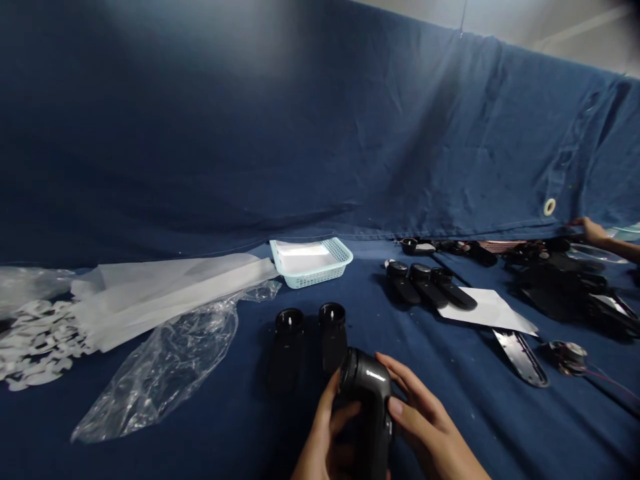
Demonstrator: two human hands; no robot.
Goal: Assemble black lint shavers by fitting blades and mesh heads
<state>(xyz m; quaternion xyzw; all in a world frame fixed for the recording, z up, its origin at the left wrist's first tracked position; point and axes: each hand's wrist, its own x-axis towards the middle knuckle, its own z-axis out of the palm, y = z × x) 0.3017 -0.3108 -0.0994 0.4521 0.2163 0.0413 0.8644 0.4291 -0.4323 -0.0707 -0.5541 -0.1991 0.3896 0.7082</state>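
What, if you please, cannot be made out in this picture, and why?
In the head view:
1. Device: its lower end is cut off by the bottom edge.
2. Lettering on it: too small to read surely.
3. Left hand: the wrist is cut off by the bottom edge.
4. Basket: paper hides much of its floor.
5. Co-worker's hand: the person beyond the forearm is cut off by the right edge.
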